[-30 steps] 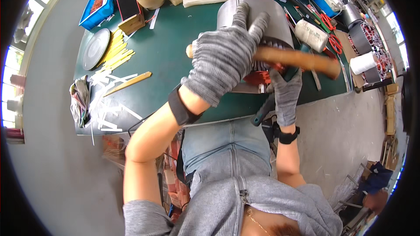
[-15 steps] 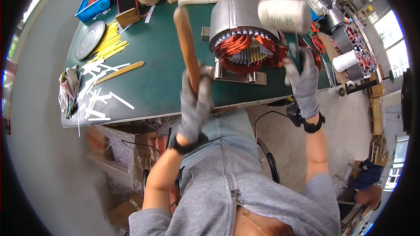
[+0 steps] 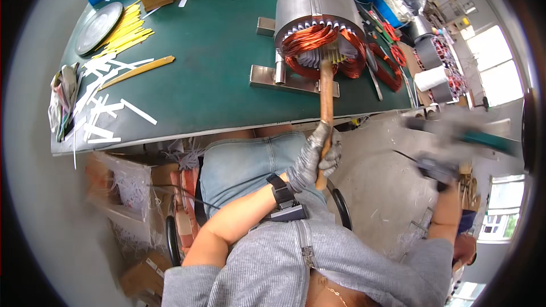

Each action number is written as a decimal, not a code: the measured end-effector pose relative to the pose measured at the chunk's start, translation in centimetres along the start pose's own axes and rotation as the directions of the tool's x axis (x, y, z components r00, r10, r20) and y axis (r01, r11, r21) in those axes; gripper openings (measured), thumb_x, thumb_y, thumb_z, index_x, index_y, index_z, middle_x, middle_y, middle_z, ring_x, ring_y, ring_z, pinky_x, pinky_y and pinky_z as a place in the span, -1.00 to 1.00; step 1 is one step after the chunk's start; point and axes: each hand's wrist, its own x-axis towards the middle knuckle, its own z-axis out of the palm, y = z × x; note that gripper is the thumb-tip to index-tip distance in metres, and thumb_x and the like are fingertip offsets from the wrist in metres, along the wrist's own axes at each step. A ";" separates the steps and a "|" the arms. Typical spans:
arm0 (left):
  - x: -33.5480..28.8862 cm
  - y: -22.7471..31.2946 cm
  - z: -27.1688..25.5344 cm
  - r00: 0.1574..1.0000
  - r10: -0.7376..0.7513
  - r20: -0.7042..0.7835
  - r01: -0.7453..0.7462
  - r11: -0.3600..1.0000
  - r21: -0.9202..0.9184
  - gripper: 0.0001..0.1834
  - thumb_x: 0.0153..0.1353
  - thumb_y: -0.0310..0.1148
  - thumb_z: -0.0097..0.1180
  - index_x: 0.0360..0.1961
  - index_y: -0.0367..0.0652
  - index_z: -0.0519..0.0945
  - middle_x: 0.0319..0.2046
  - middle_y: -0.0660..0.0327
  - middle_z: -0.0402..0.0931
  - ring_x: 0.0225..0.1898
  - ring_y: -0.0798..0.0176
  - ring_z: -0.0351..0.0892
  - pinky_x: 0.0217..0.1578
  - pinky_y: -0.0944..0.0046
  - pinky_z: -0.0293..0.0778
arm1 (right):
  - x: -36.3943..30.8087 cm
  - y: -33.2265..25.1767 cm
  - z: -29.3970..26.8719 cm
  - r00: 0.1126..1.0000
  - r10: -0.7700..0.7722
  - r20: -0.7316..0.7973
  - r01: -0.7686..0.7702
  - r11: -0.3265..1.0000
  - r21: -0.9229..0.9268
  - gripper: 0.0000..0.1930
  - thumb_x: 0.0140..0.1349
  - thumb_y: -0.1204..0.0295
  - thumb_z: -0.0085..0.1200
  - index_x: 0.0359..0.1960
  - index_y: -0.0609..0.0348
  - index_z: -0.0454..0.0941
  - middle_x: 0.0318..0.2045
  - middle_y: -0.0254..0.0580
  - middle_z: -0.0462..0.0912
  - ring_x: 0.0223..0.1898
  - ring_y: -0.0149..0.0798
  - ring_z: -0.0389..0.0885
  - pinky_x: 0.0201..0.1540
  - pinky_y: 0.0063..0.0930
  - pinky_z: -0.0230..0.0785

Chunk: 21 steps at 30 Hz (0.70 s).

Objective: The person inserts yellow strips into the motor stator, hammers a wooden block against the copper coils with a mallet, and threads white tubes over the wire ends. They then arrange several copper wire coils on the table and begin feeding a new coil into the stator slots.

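Note:
My left hand (image 3: 314, 159), in a grey glove, is closed around a wooden stick (image 3: 326, 99). The far end of this stick reaches the copper coils (image 3: 310, 40) at the near opening of a grey motor stator (image 3: 319, 4). Out to the right, beyond the table edge, my gloved right hand (image 3: 446, 133) is smeared by motion. It grips a mallet by its green handle (image 3: 489, 141); the mallet's head is too blurred to make out clearly. The stator lies on its side on metal supports (image 3: 263, 77), with white slot liners showing between the coils.
On the green table (image 3: 210, 45) lie white strips (image 3: 105, 108), yellow strips (image 3: 128, 31), a round grey plate (image 3: 99, 28) and a flat yellowish stick (image 3: 136, 72). Red-handled scissors (image 3: 398, 54) and other tools lie right of the stator. More wound stators (image 3: 438, 57) stand farther right.
The stick in my left hand has swung right and down to the coils. My right hand has moved right and toward me with the mallet, away from the stator. The view has shifted slightly.

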 end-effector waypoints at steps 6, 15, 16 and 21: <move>-0.9 0.5 0.7 0.995 -0.083 -0.049 0.080 0.995 -0.057 -0.55 0.21 0.18 -0.21 -0.46 0.00 0.30 -0.79 0.41 0.09 -0.87 0.50 -0.06 -0.88 0.47 -0.05 | 5.0 -1.2 2.5 0.766 0.249 0.593 0.238 0.746 -0.622 -0.83 0.15 0.35 -0.03 -0.26 0.10 0.47 -0.40 -0.10 0.55 -0.52 -0.16 0.43 -0.43 -0.35 0.28; -2.0 0.9 -1.1 0.989 -0.097 -0.114 0.101 0.994 0.031 -0.54 0.20 0.18 -0.17 -0.44 -0.01 0.33 -0.78 0.40 0.13 -0.85 0.50 -0.01 -0.83 0.48 -0.01 | -4.0 6.3 7.7 0.875 -0.046 0.482 0.379 0.685 -0.623 -0.82 0.17 0.34 -0.03 -0.23 0.06 0.50 -0.34 -0.09 0.55 -0.56 -0.19 0.48 -0.56 -0.33 0.32; -2.5 2.5 -0.3 0.985 -0.035 -0.169 0.063 0.985 0.163 -0.55 0.20 0.17 -0.17 -0.45 -0.01 0.33 -0.77 0.40 0.14 -0.84 0.51 0.00 -0.83 0.48 0.00 | 1.1 2.7 6.0 0.798 -0.124 0.590 0.520 0.638 -0.568 -0.81 0.13 0.32 0.02 -0.24 0.09 0.49 -0.33 -0.04 0.55 -0.48 -0.15 0.50 -0.53 -0.29 0.33; -4.6 4.5 -1.5 0.950 0.101 -0.295 0.050 0.884 0.464 -0.54 0.24 0.14 -0.22 -0.47 -0.06 0.31 -0.75 0.41 0.16 -0.82 0.55 0.05 -0.82 0.51 0.08 | 1.5 -1.5 4.1 0.996 0.090 0.018 -0.091 0.935 0.344 -0.85 0.17 0.35 -0.11 -0.40 0.16 0.41 -0.51 -0.24 0.45 -0.52 -0.35 0.43 -0.57 -0.46 0.24</move>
